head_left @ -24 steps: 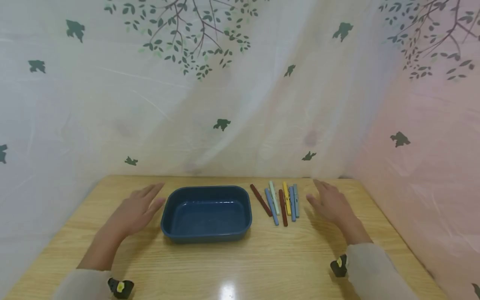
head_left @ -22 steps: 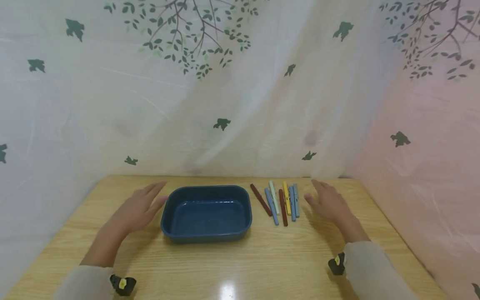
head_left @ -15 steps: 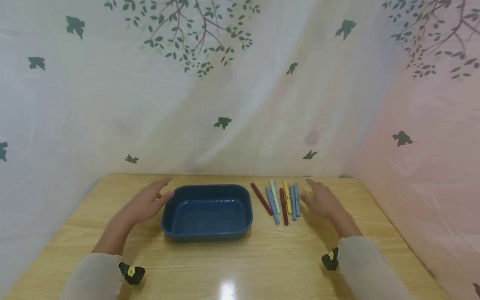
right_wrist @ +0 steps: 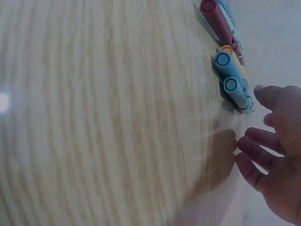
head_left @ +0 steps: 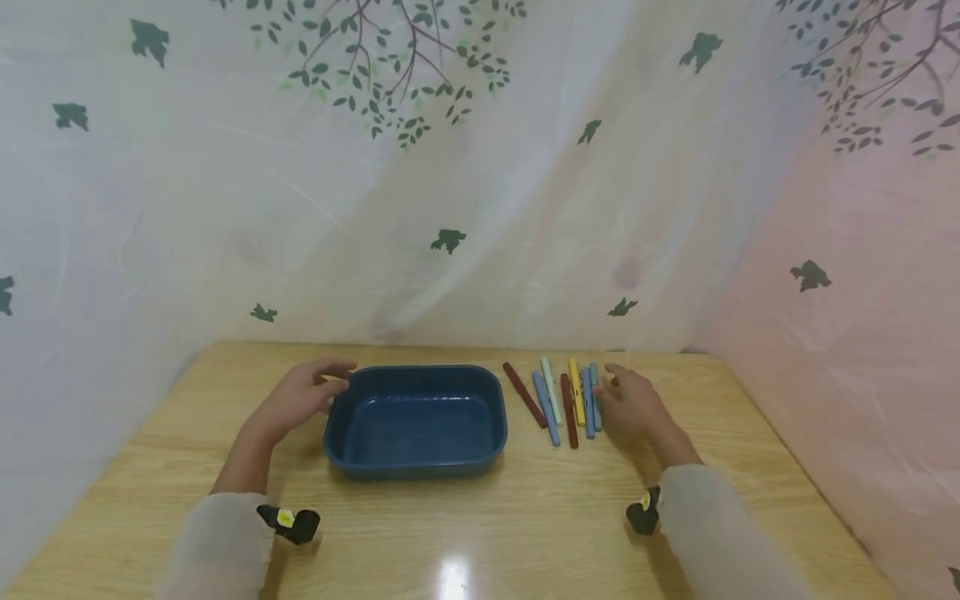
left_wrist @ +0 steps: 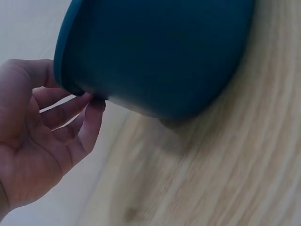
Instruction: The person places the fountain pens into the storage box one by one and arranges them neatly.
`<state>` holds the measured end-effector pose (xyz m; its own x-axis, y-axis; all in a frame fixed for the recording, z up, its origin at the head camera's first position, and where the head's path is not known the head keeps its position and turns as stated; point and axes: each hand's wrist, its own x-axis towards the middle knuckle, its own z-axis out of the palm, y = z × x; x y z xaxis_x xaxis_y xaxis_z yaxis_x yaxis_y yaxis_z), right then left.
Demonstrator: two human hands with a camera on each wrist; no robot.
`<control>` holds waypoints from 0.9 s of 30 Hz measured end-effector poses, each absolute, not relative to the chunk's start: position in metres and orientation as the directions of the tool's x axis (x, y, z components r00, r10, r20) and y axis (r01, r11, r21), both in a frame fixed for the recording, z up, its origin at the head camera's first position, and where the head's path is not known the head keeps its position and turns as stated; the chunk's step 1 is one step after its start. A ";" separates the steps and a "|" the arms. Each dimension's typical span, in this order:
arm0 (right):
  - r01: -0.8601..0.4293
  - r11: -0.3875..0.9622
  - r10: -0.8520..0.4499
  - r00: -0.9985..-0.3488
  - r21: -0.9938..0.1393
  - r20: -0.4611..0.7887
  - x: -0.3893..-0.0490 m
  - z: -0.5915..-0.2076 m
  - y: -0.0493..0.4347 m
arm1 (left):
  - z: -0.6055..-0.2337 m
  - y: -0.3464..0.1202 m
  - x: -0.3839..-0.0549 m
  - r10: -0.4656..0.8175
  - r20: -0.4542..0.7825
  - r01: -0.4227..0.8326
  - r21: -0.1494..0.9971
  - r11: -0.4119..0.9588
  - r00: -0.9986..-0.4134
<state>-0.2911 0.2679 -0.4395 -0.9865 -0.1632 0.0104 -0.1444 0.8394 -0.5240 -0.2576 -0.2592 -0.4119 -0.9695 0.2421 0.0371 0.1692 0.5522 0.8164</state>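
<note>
A dark blue tray sits empty at the middle of the wooden table. To its right, several pens lie side by side: dark red, blue, pale green and yellow. My left hand is at the tray's left end. In the left wrist view its fingertips touch the tray's outer wall just under the rim. My right hand hovers just right of the pens with fingers relaxed. In the right wrist view its fingers are close beside the outermost blue pen, holding nothing.
A pale curtain printed with birds and branches hangs close behind and to both sides of the table. Small black wrist cameras sit on both sleeves. Bare wood lies in front of the tray.
Both hands moved inward: the left one from flat on the table up to the tray's left rim, the right one leftward to the edge of the pen row. The head view dipped slightly.
</note>
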 end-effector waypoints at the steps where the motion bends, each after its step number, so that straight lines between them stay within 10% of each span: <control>1: -0.145 0.838 -0.158 -0.987 -0.526 0.020 -0.291 -0.441 0.269 | -0.413 -0.260 -0.259 0.251 0.030 0.161 0.838 0.521 -0.968; 27: 0.091 0.797 0.027 -0.993 -0.597 -0.115 -0.311 -0.438 0.261 | -0.451 -0.276 -0.264 0.307 0.038 0.079 0.989 0.122 -0.951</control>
